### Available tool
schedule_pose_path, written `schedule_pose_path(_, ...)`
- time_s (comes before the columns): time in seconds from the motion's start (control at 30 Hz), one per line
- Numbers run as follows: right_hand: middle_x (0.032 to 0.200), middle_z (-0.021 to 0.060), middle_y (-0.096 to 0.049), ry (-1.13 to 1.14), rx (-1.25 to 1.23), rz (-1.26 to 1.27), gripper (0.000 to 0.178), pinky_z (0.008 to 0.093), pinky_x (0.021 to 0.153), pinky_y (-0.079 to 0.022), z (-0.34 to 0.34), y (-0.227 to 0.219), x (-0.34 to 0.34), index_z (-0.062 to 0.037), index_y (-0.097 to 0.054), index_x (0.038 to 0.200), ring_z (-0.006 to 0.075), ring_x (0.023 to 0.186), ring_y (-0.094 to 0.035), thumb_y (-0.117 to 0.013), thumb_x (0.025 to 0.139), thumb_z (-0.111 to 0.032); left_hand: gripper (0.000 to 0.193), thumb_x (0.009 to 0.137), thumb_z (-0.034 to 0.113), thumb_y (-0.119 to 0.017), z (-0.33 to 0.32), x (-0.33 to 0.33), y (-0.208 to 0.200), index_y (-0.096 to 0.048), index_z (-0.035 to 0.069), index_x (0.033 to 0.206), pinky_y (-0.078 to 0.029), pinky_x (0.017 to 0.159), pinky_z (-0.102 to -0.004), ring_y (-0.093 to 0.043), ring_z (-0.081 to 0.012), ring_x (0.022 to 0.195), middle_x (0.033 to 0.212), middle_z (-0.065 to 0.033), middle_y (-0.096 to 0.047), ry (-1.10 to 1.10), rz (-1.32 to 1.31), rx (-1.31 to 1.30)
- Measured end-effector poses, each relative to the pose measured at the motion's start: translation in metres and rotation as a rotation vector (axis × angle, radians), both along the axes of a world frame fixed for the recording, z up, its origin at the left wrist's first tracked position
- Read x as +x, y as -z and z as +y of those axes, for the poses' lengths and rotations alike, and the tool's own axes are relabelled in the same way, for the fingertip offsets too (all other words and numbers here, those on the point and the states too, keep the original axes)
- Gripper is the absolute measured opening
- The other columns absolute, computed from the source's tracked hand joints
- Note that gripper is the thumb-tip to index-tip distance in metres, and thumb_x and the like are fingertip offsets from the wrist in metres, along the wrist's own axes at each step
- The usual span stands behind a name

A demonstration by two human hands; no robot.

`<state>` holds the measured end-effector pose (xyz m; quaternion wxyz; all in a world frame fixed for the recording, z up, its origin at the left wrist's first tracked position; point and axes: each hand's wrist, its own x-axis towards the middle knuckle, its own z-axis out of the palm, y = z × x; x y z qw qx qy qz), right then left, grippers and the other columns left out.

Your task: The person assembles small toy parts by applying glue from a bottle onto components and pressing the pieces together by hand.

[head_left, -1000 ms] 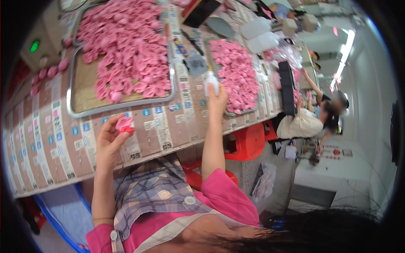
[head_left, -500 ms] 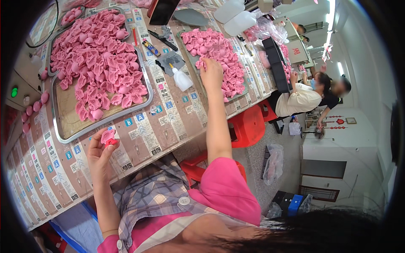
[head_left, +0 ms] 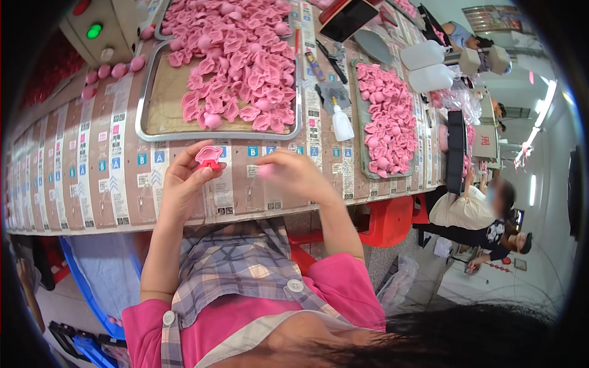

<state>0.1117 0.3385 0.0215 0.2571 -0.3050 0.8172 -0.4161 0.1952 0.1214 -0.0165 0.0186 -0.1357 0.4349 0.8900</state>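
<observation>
Between the fingertips of my left hand [head_left: 187, 184] stands a small pink cup-shaped piece [head_left: 209, 154] with a red base [head_left: 210, 165]. My right hand [head_left: 300, 178], somewhat blurred, pinches a small pink piece [head_left: 265, 171] just to the right of it, the two pieces apart. Beyond my hands lies a metal-rimmed tray [head_left: 145, 116] with a heap of pink petal-like shells [head_left: 224, 80] and round pink pieces among them. To the right, a smaller tray [head_left: 362, 156] is filled with similar pink pieces [head_left: 389, 122].
A white squeeze bottle [head_left: 342, 126] stands between the trays, near a grey cloth [head_left: 331, 95]. Behind are a black marker [head_left: 334, 64], a phone-like dark screen [head_left: 350, 19] and white plastic bottles [head_left: 423, 55]. A red stool [head_left: 392, 221] is by the table edge; people sit further right.
My right hand has left the right-hand tray and come in beside my left hand with a small pink piece. The whole view has turned, shifting the table.
</observation>
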Motion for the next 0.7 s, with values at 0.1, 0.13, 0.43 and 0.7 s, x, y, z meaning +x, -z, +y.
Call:
schedule_pose_path(0.1,0.087,0.0085,-0.054,0.029,0.192,-0.189,0.018,0.0269,0.068,-0.042,-0.023,0.009,0.008,-0.0064,-0.058,0.093,0.018,0.077,-0.054,-0.059,0.075,-0.011,0.05,0.073,0.011,-0.064,-0.002,0.003,-0.002,-0.044,0.0,0.118,-0.047,0.079,-0.0294,-0.057,-0.0172,0.087,0.102,-0.0086,-0.056,0.014,0.045,0.018)
schedule_pose_path(0.13,0.087,0.0085,-0.054,0.018,0.194,-0.194,0.018,0.0269,0.068,-0.042,-0.024,0.011,0.008,-0.0064,-0.058,0.093,0.018,0.077,-0.054,-0.059,0.075,-0.011,0.05,0.073,0.011,-0.064,-0.003,0.004,-0.002,-0.044,0.0,0.118,-0.047,0.079,-0.0294,-0.057,-0.0172,0.087,0.102,-0.0086,-0.056,0.004,0.039,0.019)
schedule_pose_path(0.43,0.088,0.0076,-0.048,0.231,0.183,0.351,0.035,0.0307,0.058,-0.043,-0.016,0.032,0.025,-0.0059,-0.052,0.098,0.0206,0.066,-0.051,-0.066,0.068,-0.017,0.045,0.074,0.012,-0.064,-0.009,0.01,0.006,-0.045,-0.001,0.113,-0.049,0.077,-0.0286,-0.056,-0.0136,0.089,0.101,-0.0074,-0.055,-0.013,0.032,0.027)
schedule_pose_path(0.7,0.09,0.0081,-0.052,0.203,-0.101,0.245,0.033,0.0336,0.062,-0.044,-0.028,-0.007,0.025,-0.0089,-0.056,0.1,0.02,0.078,-0.055,-0.065,0.07,-0.018,0.047,0.075,0.012,-0.063,-0.003,0.01,0.01,-0.044,0.0,0.117,-0.049,0.077,-0.0292,-0.056,-0.0153,0.09,0.102,-0.0086,-0.056,0.134,0.058,0.015)
